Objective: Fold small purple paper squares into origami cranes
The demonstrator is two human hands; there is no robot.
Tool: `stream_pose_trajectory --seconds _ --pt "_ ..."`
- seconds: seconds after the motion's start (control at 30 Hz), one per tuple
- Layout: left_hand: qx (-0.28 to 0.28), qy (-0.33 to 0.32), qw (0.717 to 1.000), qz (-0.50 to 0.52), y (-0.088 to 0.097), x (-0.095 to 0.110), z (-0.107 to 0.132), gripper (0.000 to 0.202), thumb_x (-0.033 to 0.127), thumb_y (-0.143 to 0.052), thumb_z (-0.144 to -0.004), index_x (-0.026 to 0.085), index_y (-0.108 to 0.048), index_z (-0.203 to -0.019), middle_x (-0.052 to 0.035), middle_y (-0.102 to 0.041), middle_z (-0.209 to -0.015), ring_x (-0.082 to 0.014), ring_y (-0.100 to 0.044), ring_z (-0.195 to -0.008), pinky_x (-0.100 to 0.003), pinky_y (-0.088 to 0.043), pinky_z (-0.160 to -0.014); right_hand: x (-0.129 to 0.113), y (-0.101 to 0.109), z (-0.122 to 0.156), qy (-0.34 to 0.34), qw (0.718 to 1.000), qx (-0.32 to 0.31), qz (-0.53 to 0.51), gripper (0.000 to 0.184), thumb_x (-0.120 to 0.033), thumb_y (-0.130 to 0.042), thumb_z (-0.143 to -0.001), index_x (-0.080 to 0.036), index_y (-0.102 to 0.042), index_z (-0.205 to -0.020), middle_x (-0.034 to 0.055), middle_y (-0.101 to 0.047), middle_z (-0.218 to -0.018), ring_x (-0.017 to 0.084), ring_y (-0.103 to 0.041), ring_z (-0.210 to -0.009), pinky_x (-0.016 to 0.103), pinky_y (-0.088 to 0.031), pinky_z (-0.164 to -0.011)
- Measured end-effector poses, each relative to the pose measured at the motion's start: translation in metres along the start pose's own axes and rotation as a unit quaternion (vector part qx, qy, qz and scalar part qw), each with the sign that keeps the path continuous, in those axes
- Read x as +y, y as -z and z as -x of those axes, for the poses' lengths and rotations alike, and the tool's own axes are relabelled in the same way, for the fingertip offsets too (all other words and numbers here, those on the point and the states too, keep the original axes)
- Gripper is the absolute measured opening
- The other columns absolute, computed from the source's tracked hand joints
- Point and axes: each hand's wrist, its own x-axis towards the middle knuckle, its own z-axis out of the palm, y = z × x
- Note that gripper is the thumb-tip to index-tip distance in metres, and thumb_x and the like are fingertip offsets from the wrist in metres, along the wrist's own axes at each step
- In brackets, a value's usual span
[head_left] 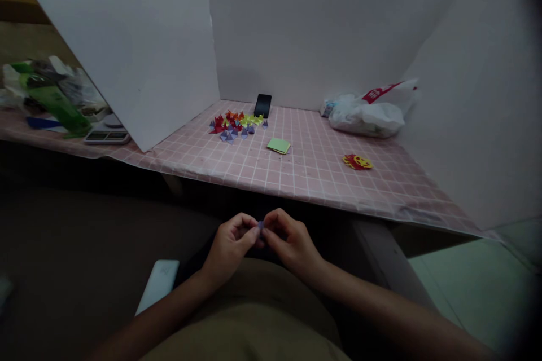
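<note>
My left hand (231,245) and my right hand (290,242) meet below the table's front edge, over my lap. Both pinch a tiny purple folded paper piece (261,225) between their fingertips. On the pink checked table (296,175) lies a cluster of several small folded paper pieces (235,123) in red, orange, yellow-green and purple. A green square paper pad (278,145) lies to their right.
A black phone (262,105) stands at the back by white boards (169,39). A white plastic bag (366,113) lies at the back right, a red and yellow paper shape (358,162) nearer. Left of the board are a calculator (105,135) and green clutter (55,101).
</note>
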Motion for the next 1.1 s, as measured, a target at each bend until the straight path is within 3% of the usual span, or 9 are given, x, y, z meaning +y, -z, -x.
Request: stream_pose_trajectory --seconds 0.63,1.1 --pt "-0.028 -0.002 0.999 0.037 0.0012 0.0012 0.0002 0.019 0.034 -0.065 -0.084 0.015 -0.063 -0.083 0.0002 -0.064 -0.076 -0.012 -0.062 -0.067 -0.025 -0.05 -0.067 0.0032 0.0009 0.0019 0.024 1.0 0.005 -0.002 0.014 -0.018 -0.057 -0.091 -0.022 -0.056 -0.104 -0.0035 -0.057 -0.072 0.011 -0.053 -0.062 0.023 -0.042 -0.058" --pt "-0.027 0.028 0.997 0.062 0.0006 -0.0014 0.0005 0.023 0.037 -0.065 -0.085 0.015 -0.061 -0.08 0.0011 -0.062 -0.073 -0.0109 -0.061 -0.066 -0.025 -0.051 -0.068 0.002 0.0027 0.0017 0.064 0.998 0.004 0.027 0.012 -0.014 -0.056 -0.091 -0.021 -0.059 -0.1 -0.0028 -0.059 -0.073 0.01 -0.054 -0.063 0.022 -0.042 -0.059"
